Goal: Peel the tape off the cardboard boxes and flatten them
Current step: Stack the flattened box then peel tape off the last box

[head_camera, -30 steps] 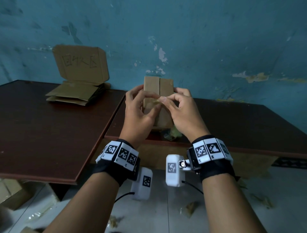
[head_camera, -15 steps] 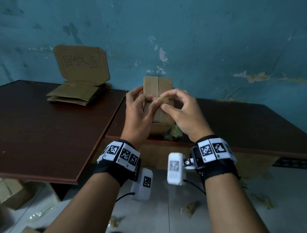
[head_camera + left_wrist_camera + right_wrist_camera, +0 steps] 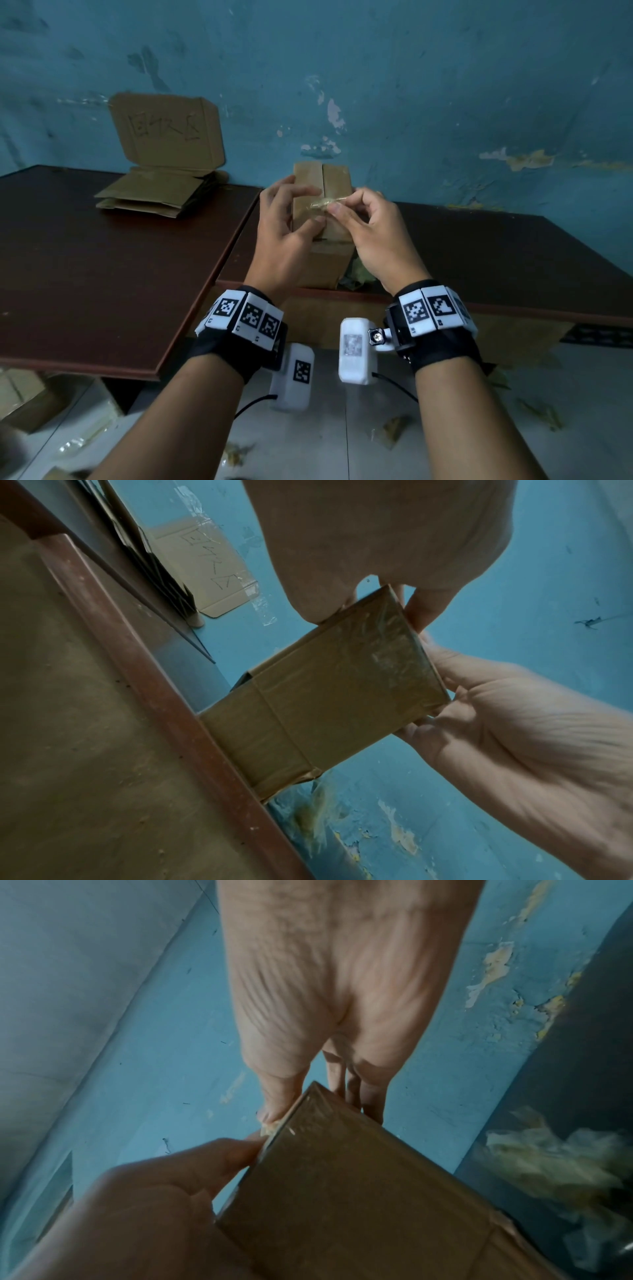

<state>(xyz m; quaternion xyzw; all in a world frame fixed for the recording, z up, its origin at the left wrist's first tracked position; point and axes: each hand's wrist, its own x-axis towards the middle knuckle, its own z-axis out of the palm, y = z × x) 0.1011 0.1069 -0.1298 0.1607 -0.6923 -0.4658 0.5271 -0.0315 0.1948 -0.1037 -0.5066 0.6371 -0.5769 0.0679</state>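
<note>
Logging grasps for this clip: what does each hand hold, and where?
The left hand grips the cardboard box by its left side. The right hand pinches the lifted tape end at the box's face.

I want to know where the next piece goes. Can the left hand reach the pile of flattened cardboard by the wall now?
Probably not yet. The left hand is holding the box steady while the right hand pinches the tape. The dark table between it and the flattened cardboard looks open, so once it lets go, likely yes.

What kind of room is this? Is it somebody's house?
Probably a plain workroom for sorting cardboard, not a home: a peeling blue wall, dark tables, a pile of flattened boxes under a handwritten cardboard sign, and tape scraps on the floor.
</note>
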